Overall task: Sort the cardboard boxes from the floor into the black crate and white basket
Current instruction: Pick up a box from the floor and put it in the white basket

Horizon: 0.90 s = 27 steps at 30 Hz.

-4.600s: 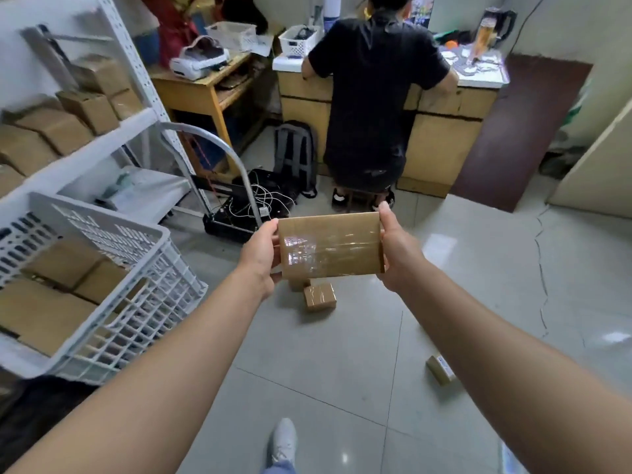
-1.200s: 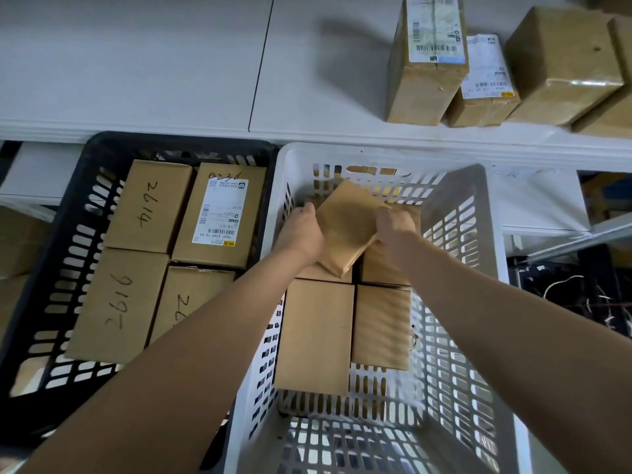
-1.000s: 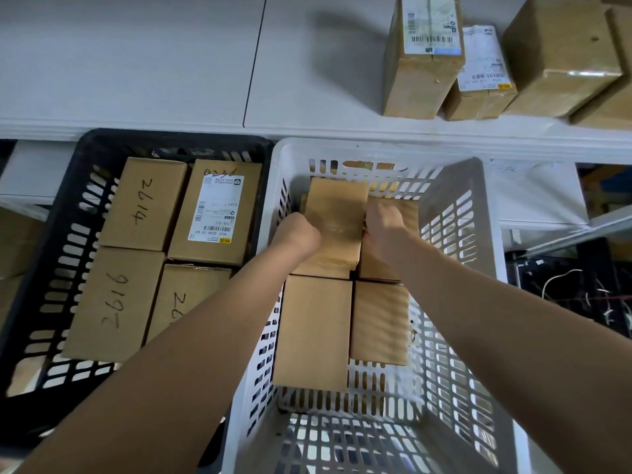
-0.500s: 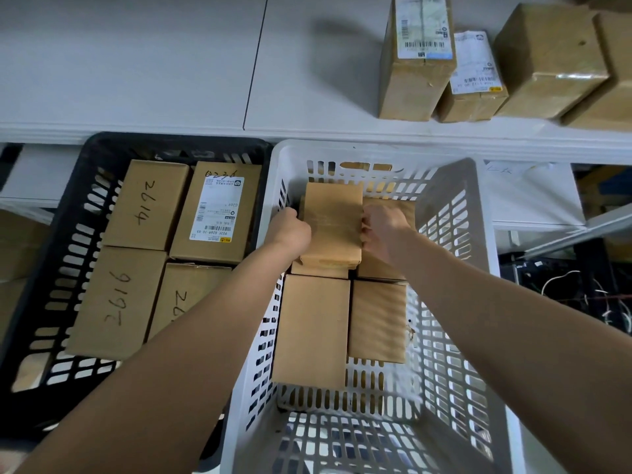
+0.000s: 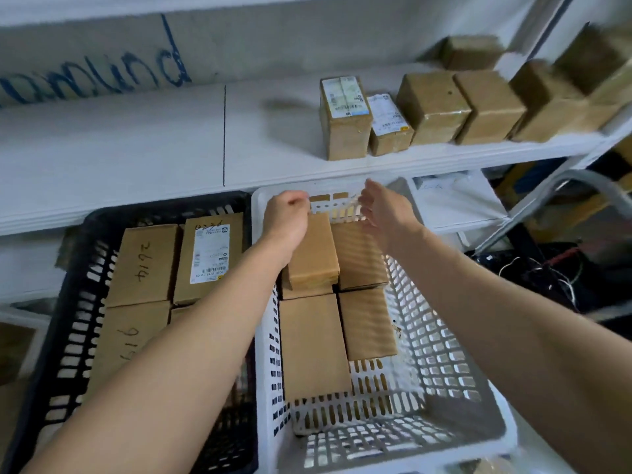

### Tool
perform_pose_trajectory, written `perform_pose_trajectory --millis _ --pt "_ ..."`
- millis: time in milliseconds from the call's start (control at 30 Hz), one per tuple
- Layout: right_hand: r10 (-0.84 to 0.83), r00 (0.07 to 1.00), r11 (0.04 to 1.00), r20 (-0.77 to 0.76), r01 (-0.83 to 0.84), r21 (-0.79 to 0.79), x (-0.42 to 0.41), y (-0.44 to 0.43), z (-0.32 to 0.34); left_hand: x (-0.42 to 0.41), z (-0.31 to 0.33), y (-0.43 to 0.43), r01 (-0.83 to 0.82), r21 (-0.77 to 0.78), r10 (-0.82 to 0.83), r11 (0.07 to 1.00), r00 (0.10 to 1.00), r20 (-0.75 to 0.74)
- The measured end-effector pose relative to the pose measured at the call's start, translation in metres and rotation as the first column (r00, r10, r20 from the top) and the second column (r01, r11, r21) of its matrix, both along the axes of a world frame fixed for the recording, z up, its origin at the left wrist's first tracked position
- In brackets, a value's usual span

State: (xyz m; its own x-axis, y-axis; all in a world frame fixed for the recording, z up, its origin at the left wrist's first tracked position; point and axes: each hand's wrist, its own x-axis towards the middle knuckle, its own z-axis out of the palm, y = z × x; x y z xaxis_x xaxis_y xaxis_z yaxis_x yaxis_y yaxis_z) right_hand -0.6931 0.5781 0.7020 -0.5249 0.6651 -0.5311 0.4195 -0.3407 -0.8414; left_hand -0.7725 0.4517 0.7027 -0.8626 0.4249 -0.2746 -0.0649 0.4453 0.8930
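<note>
Cardboard boxes fill both bins; largest to smallest:

White shelf (image 5: 136, 148) runs across the top of the view, with a row of taped brown parcels (image 5: 434, 104) at its right end, two of them labelled.

Black crate (image 5: 78, 302) sits on the left below the shelf, touching the white basket (image 5: 444, 388) on its right. Crate holds flat boxes side by side: one marked 2614 (image 5: 142, 265), one with a white shipping label (image 5: 210, 254), more below them partly hidden by the left forearm.

Basket holds four flat boxes in a two-by-two layer; the long front-left box (image 5: 313, 347) and the front-right box (image 5: 369, 323) are fully visible. A smaller top box (image 5: 313, 251) lies stacked on the back-left one, just beside the back-right box (image 5: 359, 254).

Left hand (image 5: 285, 220) hangs over the back-left corner of the basket, fingers curled into a loose fist, gripping nothing (whether it touches the top box's left edge is not clear). Right hand (image 5: 384, 210) is open, fingers spread, above the back-right box, clear of it and motion-blurred.
</note>
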Motion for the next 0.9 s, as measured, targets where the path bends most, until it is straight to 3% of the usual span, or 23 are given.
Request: perform_pose_trajectory --millis 233,400,500,633,900 --pt "-0.256 0.934 0.964 -0.248 0.266 0.009 0.08 -0.042 0.049 0.059 0.052 -0.007 0.186 0.301 -0.207 0.935 0.977 0.04" --pt "-0.434 0.843 0.886 -0.318 0.463 0.016 0.168 -0.079 0.076 0.134 0.071 -0.006 0.426 0.379 -0.482 0.822 0.874 0.064" --pt "-0.577 0.748 0.788 -0.327 0.616 0.021 0.24 -0.096 0.087 0.197 0.077 0.001 0.574 0.399 -0.65 0.715 0.756 0.077" --pt "-0.767 0.575 0.587 -0.284 0.808 0.05 0.355 -0.121 0.096 0.305 0.082 0.006 0.746 0.404 -0.836 0.529 0.54 0.097" --pt "-0.955 0.176 0.173 -0.24 0.984 0.035 0.585 -0.199 0.085 0.526 0.08 -0.017 0.892 0.402 -0.977 0.207 0.165 0.136"
